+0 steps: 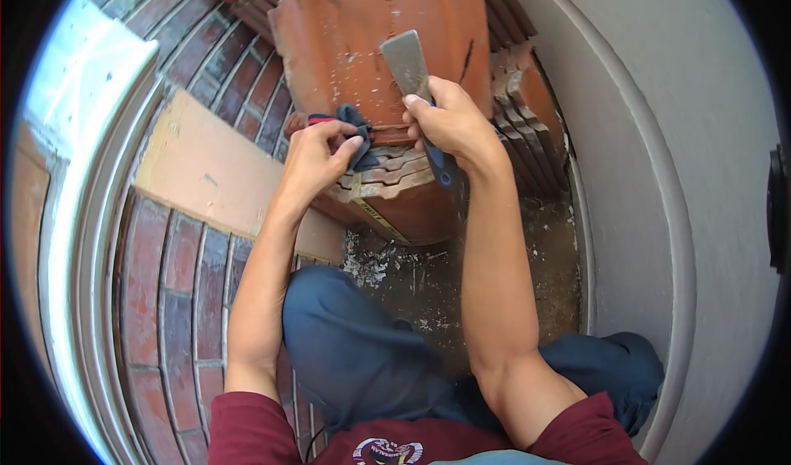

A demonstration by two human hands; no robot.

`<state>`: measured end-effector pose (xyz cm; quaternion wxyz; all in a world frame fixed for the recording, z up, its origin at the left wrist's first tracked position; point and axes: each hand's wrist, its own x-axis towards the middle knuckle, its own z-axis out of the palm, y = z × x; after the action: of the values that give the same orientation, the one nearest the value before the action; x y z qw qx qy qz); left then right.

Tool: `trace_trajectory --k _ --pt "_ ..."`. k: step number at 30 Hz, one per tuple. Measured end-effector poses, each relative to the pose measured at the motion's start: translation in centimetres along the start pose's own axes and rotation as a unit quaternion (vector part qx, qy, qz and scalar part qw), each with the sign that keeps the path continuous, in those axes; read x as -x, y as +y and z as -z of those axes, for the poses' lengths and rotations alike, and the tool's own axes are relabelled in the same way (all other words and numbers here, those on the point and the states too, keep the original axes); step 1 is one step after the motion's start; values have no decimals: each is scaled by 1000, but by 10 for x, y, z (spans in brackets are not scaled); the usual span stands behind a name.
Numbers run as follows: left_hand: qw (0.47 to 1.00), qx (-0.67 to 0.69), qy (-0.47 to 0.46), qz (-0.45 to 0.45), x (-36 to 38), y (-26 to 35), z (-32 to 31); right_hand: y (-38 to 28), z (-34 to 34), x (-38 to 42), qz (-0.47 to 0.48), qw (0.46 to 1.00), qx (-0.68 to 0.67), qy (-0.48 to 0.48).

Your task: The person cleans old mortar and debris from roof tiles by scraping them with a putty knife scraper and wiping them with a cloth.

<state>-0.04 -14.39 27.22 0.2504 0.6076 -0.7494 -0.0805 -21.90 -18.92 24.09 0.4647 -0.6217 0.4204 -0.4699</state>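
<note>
My right hand (455,126) is closed round the dark blue handle of a putty knife (404,60), its flat metal blade pointing up and to the left. The blade is in front of an orange clay roof tile (354,20) that lies on a stack of tiles and bears white specks. With bent fingers, my left hand (320,158) pinches a dark grey cloth (359,135) with a red stripe at the tile's lower left edge. Part of the cloth is hidden behind the fingers.
More stacked tiles (527,119) stand at the right of the pile. A yellow strap (381,219) runs down the near stack. Brick wall (185,333) borders the left, a grey wall (643,243) the right. White flakes (372,261) litter the floor before my knees.
</note>
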Motion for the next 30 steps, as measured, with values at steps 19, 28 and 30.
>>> trace_trajectory --k 19,28,30 --pt "995 -20 81 -57 -4 -36 -22 -38 -3 38 22 999 42 -8" --pt "975 43 217 -7 -11 -42 -12 -105 -10 28 255 948 164 98" --pt "965 45 249 -73 -14 -42 -21 -129 -14 21 308 923 215 77"
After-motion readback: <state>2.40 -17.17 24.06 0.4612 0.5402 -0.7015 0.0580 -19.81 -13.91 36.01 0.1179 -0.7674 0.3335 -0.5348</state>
